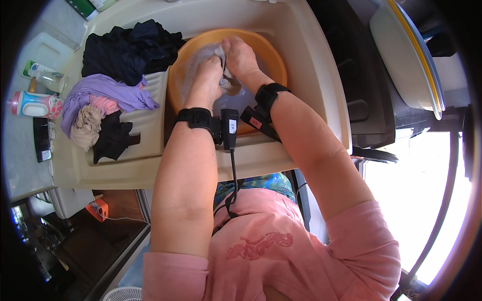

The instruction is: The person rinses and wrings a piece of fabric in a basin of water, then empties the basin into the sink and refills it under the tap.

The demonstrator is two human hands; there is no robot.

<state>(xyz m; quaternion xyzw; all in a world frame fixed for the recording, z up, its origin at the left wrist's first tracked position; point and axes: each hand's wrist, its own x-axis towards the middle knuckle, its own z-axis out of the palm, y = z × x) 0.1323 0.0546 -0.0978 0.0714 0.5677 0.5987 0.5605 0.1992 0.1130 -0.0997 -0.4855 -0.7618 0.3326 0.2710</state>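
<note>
An orange plastic basin point(276, 60) sits in the sink, holding cloudy, sudsy water point(194, 62). Both my hands are over it, close together, gripping a light grey-beige wet cloth point(229, 84). My left hand point(211, 71) has its fingers curled around the cloth on the left. My right hand point(241, 54) holds it from the right and slightly farther back. Part of the cloth hangs below my hands towards the water. My fingers partly hide the rest. Each wrist wears a black strap with a small device.
Left of the basin, a ribbed washboard point(150, 124) borders dark clothes point(131, 49), a purple garment point(101, 92), a beige cloth point(87, 126) and a black cloth point(113, 139). Bottles, including a pink-capped one point(37, 105), line the left ledge. Stacked basins point(403, 56) stand at right beyond the sink wall point(320, 75).
</note>
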